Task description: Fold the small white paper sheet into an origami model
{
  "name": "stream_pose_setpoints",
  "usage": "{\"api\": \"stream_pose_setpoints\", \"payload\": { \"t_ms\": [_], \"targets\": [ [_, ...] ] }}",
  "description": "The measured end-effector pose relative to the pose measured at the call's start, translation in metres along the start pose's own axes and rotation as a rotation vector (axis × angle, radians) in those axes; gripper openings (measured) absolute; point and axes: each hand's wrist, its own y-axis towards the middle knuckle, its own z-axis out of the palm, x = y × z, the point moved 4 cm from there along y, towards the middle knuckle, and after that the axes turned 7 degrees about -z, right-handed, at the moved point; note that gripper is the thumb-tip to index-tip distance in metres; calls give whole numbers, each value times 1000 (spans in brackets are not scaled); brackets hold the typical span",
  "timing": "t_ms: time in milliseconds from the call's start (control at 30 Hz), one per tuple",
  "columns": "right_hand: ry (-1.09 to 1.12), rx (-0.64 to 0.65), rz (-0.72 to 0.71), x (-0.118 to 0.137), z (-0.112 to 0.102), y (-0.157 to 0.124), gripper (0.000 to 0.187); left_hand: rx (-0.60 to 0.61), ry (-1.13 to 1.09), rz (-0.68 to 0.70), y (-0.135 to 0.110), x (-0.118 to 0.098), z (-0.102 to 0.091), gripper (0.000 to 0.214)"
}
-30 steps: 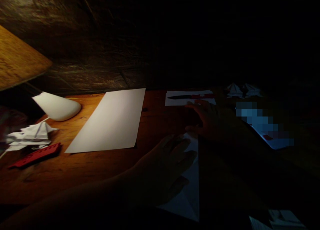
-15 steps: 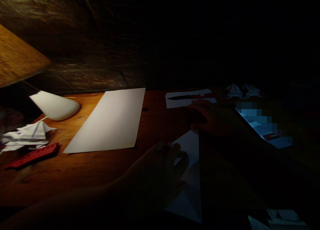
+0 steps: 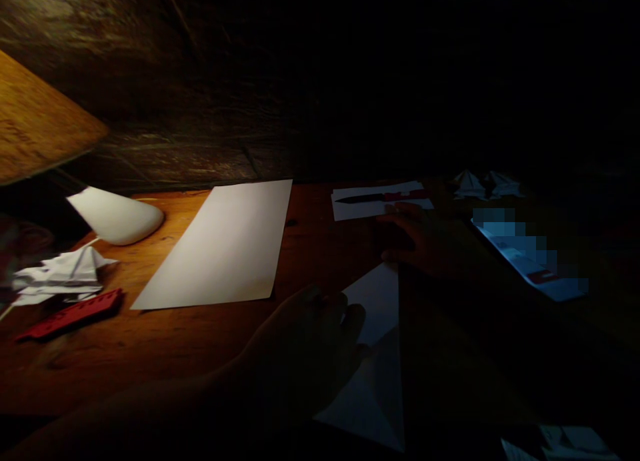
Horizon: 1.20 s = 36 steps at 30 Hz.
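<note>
The folded white paper sheet point(image 3: 373, 387) lies on the wooden desk point(image 3: 150, 361), at the near edge of the work area and between the two hands, with its narrow tip pointing away from the person. Its right portion is lost in shadow, so its full outline cannot be confirmed. The left hand point(image 3: 305, 351) sits over the sheet's left edge, with its fingers point(image 3: 353, 321) curled and bunched together. This posture suggests control of the paper at that edge, but the low light prevents confirmation of a pinch. The right hand point(image 3: 425, 241) rests palm-down beyond the sheet's tip, its fingers point(image 3: 400, 211) slightly spread and apparently bearing on the desk, a placement consistent with bracing. A knife with a red handle point(image 3: 385, 196) lies on a separate paper sheet point(image 3: 355, 211), just beyond the right fingers and within easy reach. A large blank white paper sheet point(image 3: 215, 247) lies to the left in the brightest light, under a white lamp head point(image 3: 117, 215), which appears aimed to illuminate that side. Further left are a folded paper model point(image 3: 63, 271) and a red ruler point(image 3: 70, 315). Other paper folds point(image 3: 475, 184) and a glowing, obscured device screen point(image 3: 530, 261) occupy the dim right side.
</note>
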Motion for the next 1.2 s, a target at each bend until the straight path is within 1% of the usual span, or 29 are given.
{"api": "stream_pose_setpoints", "payload": {
  "t_ms": [67,133,200,300,367,400,433,500,600,767,833,967,1033,1100,1200],
  "targets": [
    [-4,-15,-3,2,-2,-1,61,-61,-36,-46,1,5,-1,17],
    [-26,-16,1,4,-4,-1,60,-93,-101,-120,4,14,0,15],
    [-59,-27,-1,6,-5,-1,61,-39,-195,-144,8,23,4,18],
    [-93,-61,-26,9,-8,-1,60,45,-347,-163,14,36,15,33],
    [-97,-86,-48,12,-11,0,51,44,-416,-175,17,42,23,49],
    [-92,-94,-58,14,-12,1,44,31,-448,-195,18,46,26,52],
    [-81,-100,-67,16,-14,2,38,20,-476,-213,18,48,30,51],
    [-39,-104,-86,20,-17,4,28,31,-497,-235,19,51,36,42],
    [48,-53,-108,27,-23,7,22,34,-527,-242,20,52,38,35],
    [113,92,-142,38,-32,7,25,-9,-619,-272,21,55,36,20],
    [139,108,-152,38,-32,6,28,-35,-636,-295,21,57,36,20],
    [149,135,-213,39,-28,5,45,-82,-751,-351,24,63,37,14],
    [160,129,-225,44,-29,7,42,-128,-835,-391,24,66,38,5],
    [118,151,-197,51,-30,9,32,-168,-906,-449,24,70,41,6],
    [156,140,-81,56,-33,10,32,-213,-1037,-553,25,77,51,14]
  ]
}}
